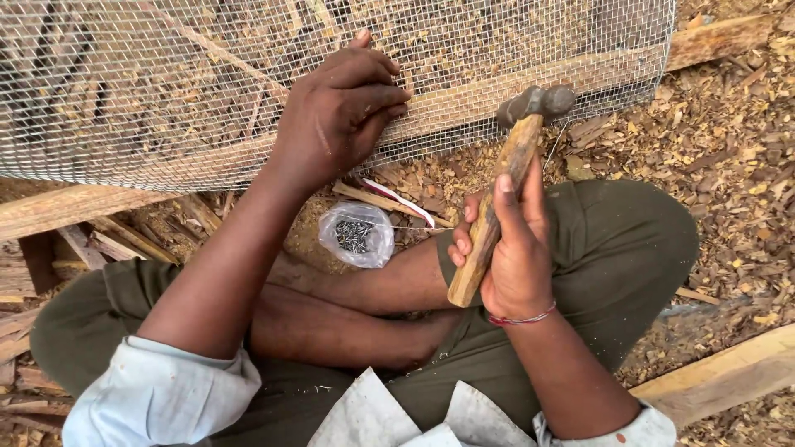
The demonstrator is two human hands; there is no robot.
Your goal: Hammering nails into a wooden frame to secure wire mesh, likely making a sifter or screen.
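Observation:
My right hand (509, 248) grips the wooden handle of a hammer (517, 149), whose dark metal head points up toward the wire mesh (166, 83). The mesh is stretched over a wooden frame batten (489, 95) running across the top of the view. My left hand (339, 112) presses on the mesh at that batten, fingertips pinched together as if on something small that I cannot make out. A clear plastic bag of small nails (358, 234) lies on the ground between my hands, by my crossed legs.
Wooden planks lie at the left (58, 207), bottom right (720, 377) and top right (716, 37). Wood chips and bark cover the ground (729, 165). Thin wood strips (389, 199) lie under the mesh edge near the bag.

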